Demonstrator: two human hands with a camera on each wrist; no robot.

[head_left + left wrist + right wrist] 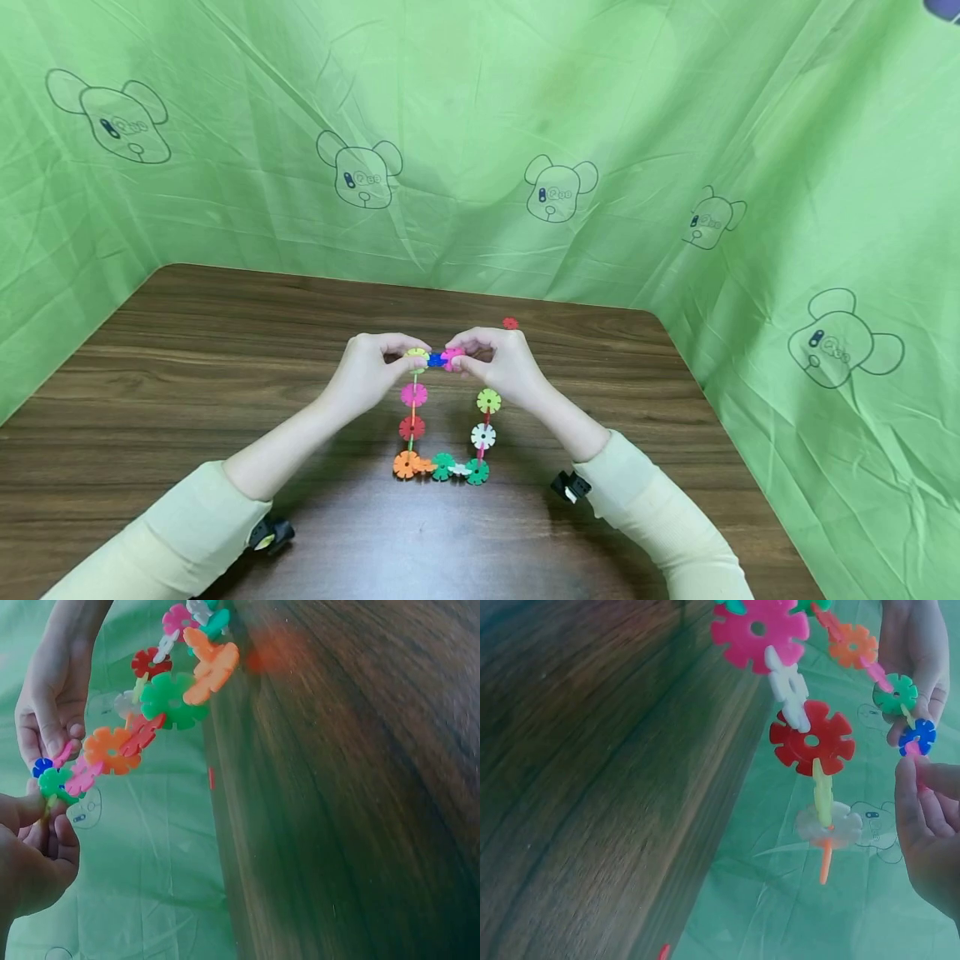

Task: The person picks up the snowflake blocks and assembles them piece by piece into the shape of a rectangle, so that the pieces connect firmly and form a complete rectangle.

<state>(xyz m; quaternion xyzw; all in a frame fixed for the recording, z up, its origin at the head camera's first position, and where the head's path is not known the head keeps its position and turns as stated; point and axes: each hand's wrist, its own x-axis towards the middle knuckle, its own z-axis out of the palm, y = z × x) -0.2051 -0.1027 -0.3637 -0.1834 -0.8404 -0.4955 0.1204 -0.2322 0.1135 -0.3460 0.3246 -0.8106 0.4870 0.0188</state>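
Note:
A chain of slotted plastic snowflake discs hangs in a U shape above the table. My left hand [363, 371] pinches a yellow-green disc [417, 360] at the chain's upper left end. Beside it a blue disc [436, 360] sits between both hands. With thumb and fingertips, my right hand [506, 367] pinches a pink disc [452, 359], whose edge meets the blue one in the right wrist view. Orange [406, 464] and green [477, 472] discs form the lower corners. The other side ends below my right hand, apart from it, with an edge-on orange disc [825, 861] at its tip.
One loose red disc [510, 323] lies on the brown wooden table [225, 350], just beyond my right hand. A green curtain [465, 100] with printed bear heads encloses the table's back and sides. Black wrist cameras [272, 534] sit at both cuffs.

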